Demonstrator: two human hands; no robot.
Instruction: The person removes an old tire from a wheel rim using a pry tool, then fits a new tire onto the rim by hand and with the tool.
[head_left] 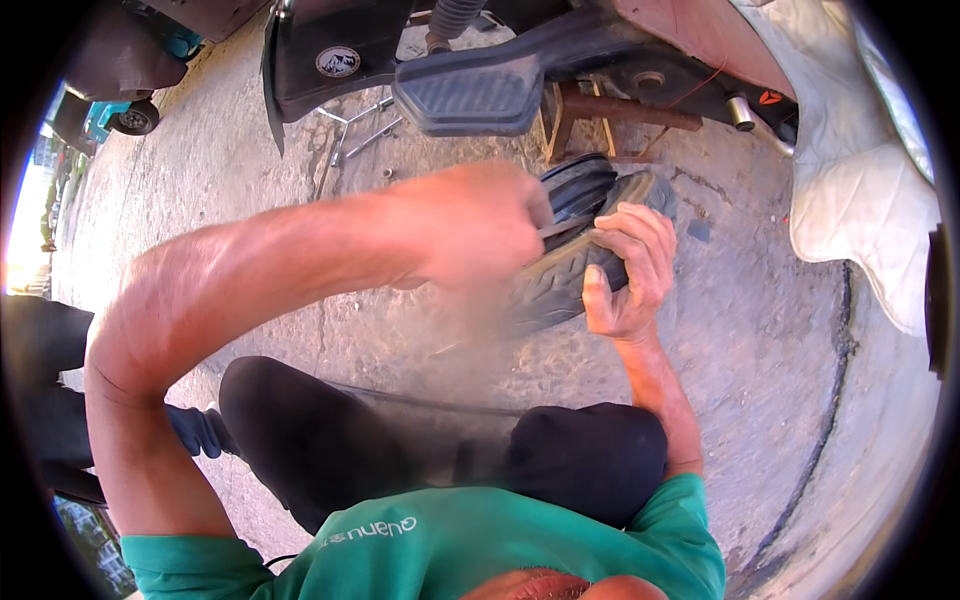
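A black rubber tyre (pixel 560 285) with a worn tread stands tilted on the concrete between my hands. My left hand (pixel 490 225), smeared by motion, is closed at the tyre's left side. From its fingers a thin, flat metal bar (pixel 565 228), like a tyre lever, reaches to the tyre's edge; the rest of it is hidden in the fist. My right hand (pixel 635 265) rests on the tyre's right side, thumb and fingers spread over the tread. Behind the near tread, black curved rubber (pixel 580 190) shows inside the tyre.
A scooter's dark body with a ribbed step (pixel 470 95) overhangs the far side. Beneath it are a wooden stand (pixel 570 125), a cross-shaped metal wrench (pixel 350 125) and a small metal nut (pixel 388 173). A white quilted cover (pixel 850 190) hangs at right. My knees (pixel 590 455) are close below the tyre.
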